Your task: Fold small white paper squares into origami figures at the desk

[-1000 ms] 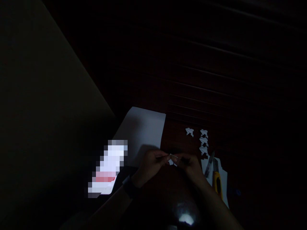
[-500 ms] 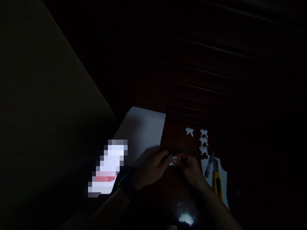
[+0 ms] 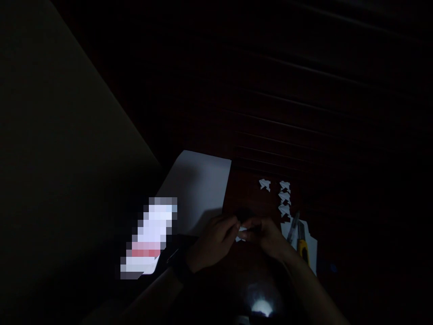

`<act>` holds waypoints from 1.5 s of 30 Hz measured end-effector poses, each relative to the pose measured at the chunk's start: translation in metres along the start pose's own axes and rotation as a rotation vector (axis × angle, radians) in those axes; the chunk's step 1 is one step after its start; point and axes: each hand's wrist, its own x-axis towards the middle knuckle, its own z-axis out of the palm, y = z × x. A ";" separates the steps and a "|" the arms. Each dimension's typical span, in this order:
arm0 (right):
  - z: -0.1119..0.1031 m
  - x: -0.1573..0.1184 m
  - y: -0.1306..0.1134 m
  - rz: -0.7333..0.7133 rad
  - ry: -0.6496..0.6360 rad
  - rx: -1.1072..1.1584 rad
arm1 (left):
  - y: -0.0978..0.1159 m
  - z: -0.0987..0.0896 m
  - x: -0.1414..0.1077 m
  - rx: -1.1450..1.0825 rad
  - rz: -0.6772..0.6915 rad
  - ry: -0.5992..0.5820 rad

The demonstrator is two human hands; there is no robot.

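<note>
Between my two hands is a small folded piece of white paper, partly covered by the fingers. My left hand, with a dark band at its wrist, pinches its left side. From the right, my right hand grips it between thumb and fingers. Past the hands lie several small folded paper figures, most in a column and one paper figure apart to the left. How far the held paper is folded is hard to make out in the dim light.
A large white paper sheet lies left of the hands, beside a bright, blurred-out phone-like screen. On the right, a pen and a yellow utility knife rest on white paper. Light reflects off the dark table.
My fingers have shifted slightly on the folded paper, and more of its lower edge shows. The whole view has moved a little, so the things sit slightly further left.
</note>
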 end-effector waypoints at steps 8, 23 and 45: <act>0.004 -0.004 0.005 -0.013 -0.048 -0.100 | 0.001 0.007 -0.009 0.068 0.096 -0.038; 0.014 -0.018 -0.013 -0.196 0.115 -0.559 | 0.002 0.001 -0.015 0.403 0.207 -0.124; 0.003 -0.041 -0.022 -0.082 -0.117 -0.262 | 0.025 0.000 -0.032 0.211 0.158 -0.038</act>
